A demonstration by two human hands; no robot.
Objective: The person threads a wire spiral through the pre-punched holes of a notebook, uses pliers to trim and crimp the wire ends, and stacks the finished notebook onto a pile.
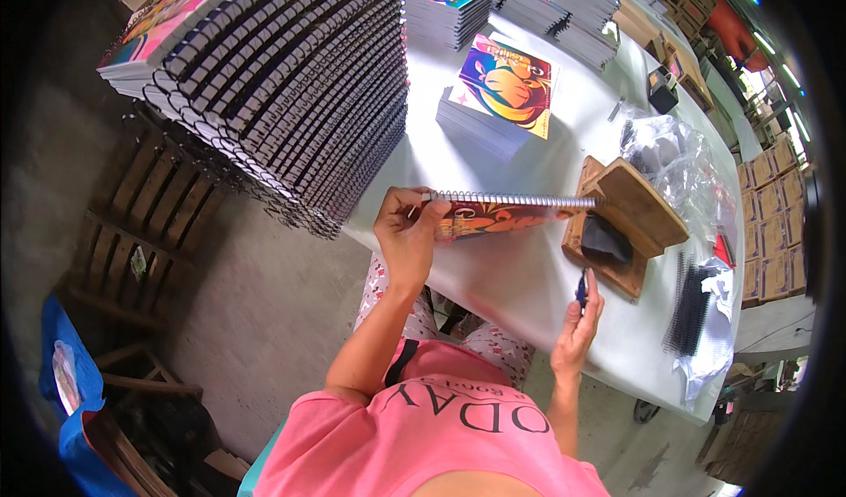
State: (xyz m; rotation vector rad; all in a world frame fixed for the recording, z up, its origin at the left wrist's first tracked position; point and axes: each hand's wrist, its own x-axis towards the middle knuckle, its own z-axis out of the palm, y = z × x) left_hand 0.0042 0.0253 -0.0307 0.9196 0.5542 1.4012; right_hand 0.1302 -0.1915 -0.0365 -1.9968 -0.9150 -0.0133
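Note:
A spiral-bound notebook (498, 219) with a colourful orange and dark red cover is held on edge, its coil along the top. My left hand (407, 233) grips its left end, thumb on the cover side. The other end of the coil reaches the wooden stand (648, 206), which has an upright board and a dark patch on its base. Just in front of that stand, my right hand (575, 330) holds a small dark blue-handled hand tool (582, 287); its exact kind does not show. The right hand is apart from the notebook.
A tall stack of coil-bound notebooks (282, 100) rises at the left. Beyond my hands lies a pile of colourful covers and pages (507, 87). Clear plastic bags (674, 158) and black plastic coils (690, 307) lie at the right of the white table (458, 272).

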